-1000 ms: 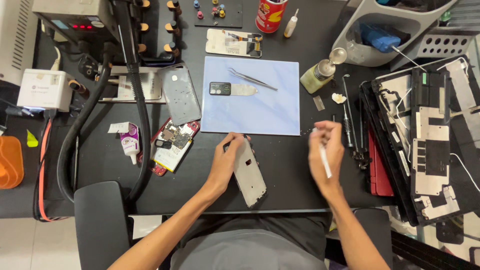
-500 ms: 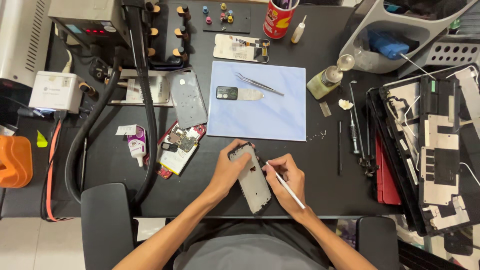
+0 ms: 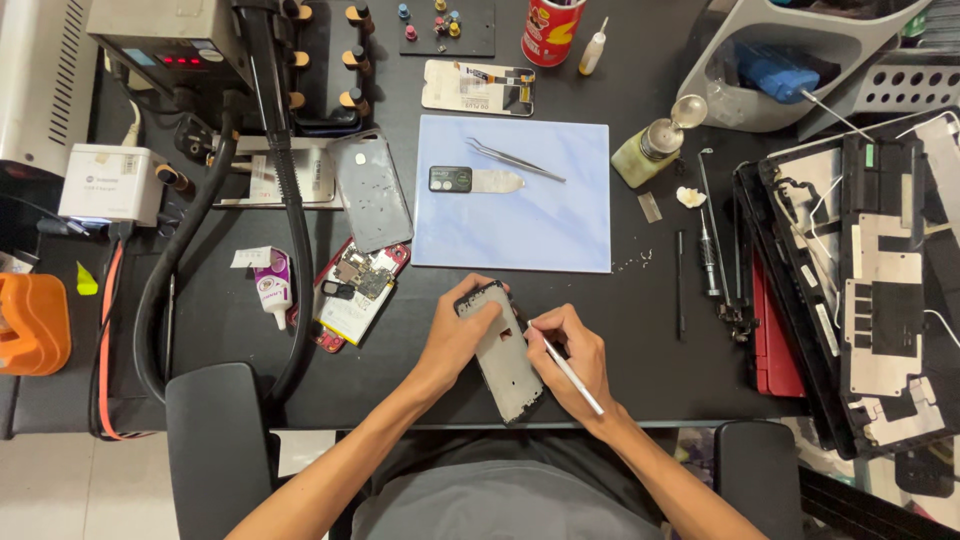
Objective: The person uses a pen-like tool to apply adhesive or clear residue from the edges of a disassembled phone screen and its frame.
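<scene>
I see the left hand (image 3: 462,335) clamped on a dark phone frame (image 3: 503,352) lying tilted on the black desk (image 3: 640,350), just below the blue mat (image 3: 540,225); the right hand (image 3: 570,355) pinches a white stylus-like tool (image 3: 572,375), its tip touching the frame's right edge; tweezers (image 3: 515,160) rest on the mat, well apart.

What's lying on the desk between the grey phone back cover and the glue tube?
In the head view, an opened red phone with exposed circuit board lies between grey back cover and white-and-pink glue tube.
</scene>
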